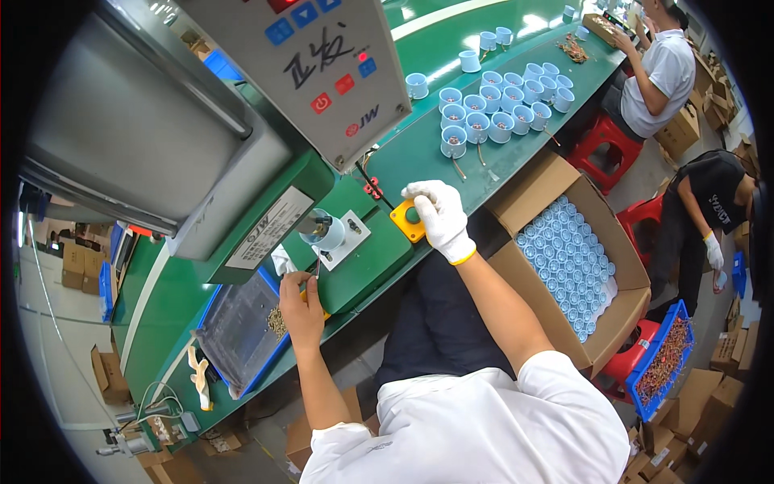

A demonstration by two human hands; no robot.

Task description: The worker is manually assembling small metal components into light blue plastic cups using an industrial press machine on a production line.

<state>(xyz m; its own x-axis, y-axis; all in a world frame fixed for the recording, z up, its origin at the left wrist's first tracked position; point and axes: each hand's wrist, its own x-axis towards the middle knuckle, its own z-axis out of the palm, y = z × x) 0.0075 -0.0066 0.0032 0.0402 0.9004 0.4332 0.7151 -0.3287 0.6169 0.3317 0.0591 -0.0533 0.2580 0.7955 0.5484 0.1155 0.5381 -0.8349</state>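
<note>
On the green desk [451, 165], a light, rigid pale-blue cup [326, 231] sits in the machine's fixture. The gloved right hand [440, 216] rests on a green button [413, 214], fingers spread. The bare left hand [301, 300] pinches a thin, probably bendable pin [317, 266].

1. The right hand [439, 216] wears a white glove with a yellow cuff; the left hand [302, 310] is bare.
2. The push button [412, 216] is green on an orange-yellow box.
3. The bench [451, 161] is green throughout.
4. The far cups [500, 109] are pale blue.
5. The right cardboard box [564, 242] is brown, filled with light blue caps.
6. The near-left tray [242, 331] is grey, edged blue.
7. The stools [601, 137] are red.
</note>
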